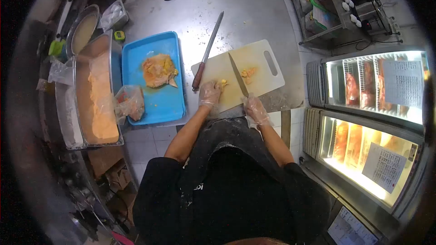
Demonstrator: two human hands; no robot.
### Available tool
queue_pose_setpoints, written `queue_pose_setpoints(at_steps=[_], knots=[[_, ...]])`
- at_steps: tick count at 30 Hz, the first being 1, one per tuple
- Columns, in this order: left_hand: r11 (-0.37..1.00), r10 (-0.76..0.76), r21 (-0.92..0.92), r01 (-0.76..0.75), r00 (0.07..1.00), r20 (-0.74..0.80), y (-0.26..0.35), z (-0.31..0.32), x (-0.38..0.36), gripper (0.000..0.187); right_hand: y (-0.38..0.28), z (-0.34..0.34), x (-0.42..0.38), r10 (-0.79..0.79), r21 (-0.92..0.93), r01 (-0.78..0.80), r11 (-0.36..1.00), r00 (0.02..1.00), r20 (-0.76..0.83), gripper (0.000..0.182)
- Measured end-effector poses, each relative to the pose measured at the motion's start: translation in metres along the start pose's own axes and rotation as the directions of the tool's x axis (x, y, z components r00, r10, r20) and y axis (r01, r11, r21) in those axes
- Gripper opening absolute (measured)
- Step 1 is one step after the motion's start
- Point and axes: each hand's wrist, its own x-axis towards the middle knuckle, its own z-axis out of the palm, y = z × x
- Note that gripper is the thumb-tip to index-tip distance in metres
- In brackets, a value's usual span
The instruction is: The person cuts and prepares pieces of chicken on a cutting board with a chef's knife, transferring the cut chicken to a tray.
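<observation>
Main risk I see: the left hand (210, 93) sits just beside the blade of the knife (238, 75), fingertips pinching a small yellow-orange piece (222, 82) at the near-left of the cutting board (254, 59). Both hands wear thin clear gloves and the food looks greasy, so a slip of either the piece or the handle could bring the edge onto those fingers. The right hand (256, 110) is closed around the knife handle at the board's near edge, blade running up and left across the board, tip well past the held piece; I can't tell how firmly it grips. A second cut chunk (248, 73) lies just right of the blade, near enough to get dragged or knocked off the board. The board lies skewed on the steel tabletop (245, 9) with its near corner close to the edge; if it slides under pressure, the cut goes off line. A sharpening steel (207, 52) lies loose, touching the board's left side, and could roll if bumped by the left forearm. Pose: both forearms reach forward and converge on the board, elbows tucked by the torso, left wrist bent down over the piece, right wrist roughly in line with the blade. The bigger orange slab (159, 70) waits on the blue tray (159, 104), left of the board.
</observation>
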Motion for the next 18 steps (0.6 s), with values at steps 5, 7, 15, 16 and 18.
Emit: queue_pose_setpoints(at_steps=[5,7,15,16,18], knots=[[0.979,0.205,-0.059,-0.197,0.951,0.232,0.008,-0.011,0.025,0.028,-0.011,0.001,0.003,0.006,0.069,-0.006,0.998,1.0,0.005,0.026],[0.973,0.212,0.017,-0.232,0.913,0.348,0.01,-0.019,0.027,0.03,-0.006,0.012,0.002,-0.035,-0.029,0.035,0.999,0.999,0.011,0.027],[0.696,-0.292,-0.575,0.43,0.901,0.321,0.032,-0.017,0.021,0.035,0.026,0.032,-0.001,-0.177,-0.118,0.157,0.981,0.966,-0.188,0.024],[0.709,-0.299,-0.553,0.437,0.897,0.325,0.029,-0.009,0.019,0.035,0.027,0.033,-0.001,-0.213,-0.192,0.168,0.967,0.945,-0.247,0.023],[0.733,-0.312,-0.513,0.447,0.891,0.33,0.017,0.011,0.018,0.035,0.021,0.018,0.003,-0.278,-0.252,0.232,0.94,0.946,-0.168,0.024]])
